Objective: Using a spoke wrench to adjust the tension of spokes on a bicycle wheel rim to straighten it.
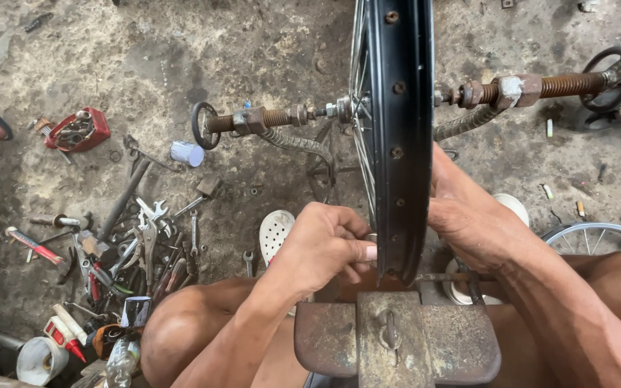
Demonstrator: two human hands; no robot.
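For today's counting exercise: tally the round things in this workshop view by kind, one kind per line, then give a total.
Black wheel rim held in the stand, both hands on it: 1
Silver spoked wheel at the right edge: 1
Round handwheels, left and right, on the stand's threaded rods: 2
Total: 4

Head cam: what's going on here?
A person sits on a dirt floor with a black wheel rim upright in a rusty truing stand, its axle held between threaded rods. The left hand pinches at the rim's lower left edge by the spokes; the right hand grips the rim from the other side. Wrenches and pliers lie scattered to the left, near a red tin.
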